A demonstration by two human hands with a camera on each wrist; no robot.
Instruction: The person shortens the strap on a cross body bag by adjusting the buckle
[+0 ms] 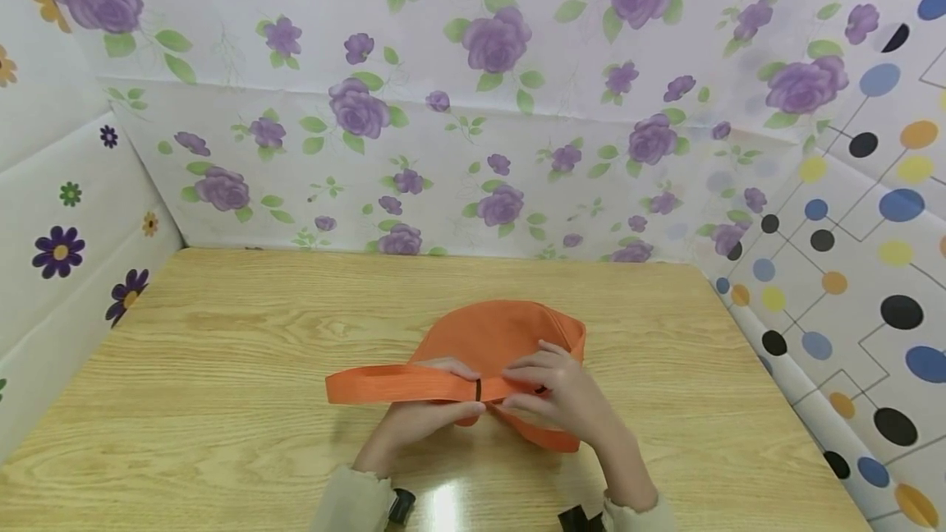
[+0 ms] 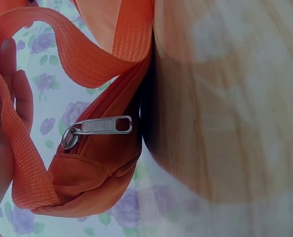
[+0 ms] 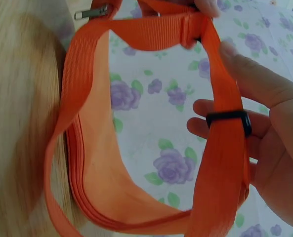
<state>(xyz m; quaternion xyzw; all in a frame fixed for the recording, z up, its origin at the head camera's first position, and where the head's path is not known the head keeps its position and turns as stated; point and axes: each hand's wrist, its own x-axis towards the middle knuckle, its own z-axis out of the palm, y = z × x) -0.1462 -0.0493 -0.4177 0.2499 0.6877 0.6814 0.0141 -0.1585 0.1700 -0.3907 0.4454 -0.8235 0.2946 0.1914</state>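
An orange zippered bag (image 1: 488,331) lies on the table, its long webbing strap (image 1: 399,384) raised above it. My left hand (image 1: 424,419) pinches the strap beside a dark band (image 1: 478,390), and a loop sticks out to the left. To the right, my right hand (image 1: 565,392) grips the same strap between thumb and fingers. A black slider (image 3: 228,117) crosses the webbing by the right fingers in the right wrist view. The left wrist view shows a metal zipper pull (image 2: 104,126) on the bag's end. Some left fingers are hidden behind the strap.
The wood-grain table (image 1: 244,351) reaches back to a wall sheet with purple roses (image 1: 495,39). Side sheets stand at left with small flowers (image 1: 59,253) and at right with coloured dots (image 1: 902,310). Black wrist bands (image 1: 401,506) show at the sleeves.
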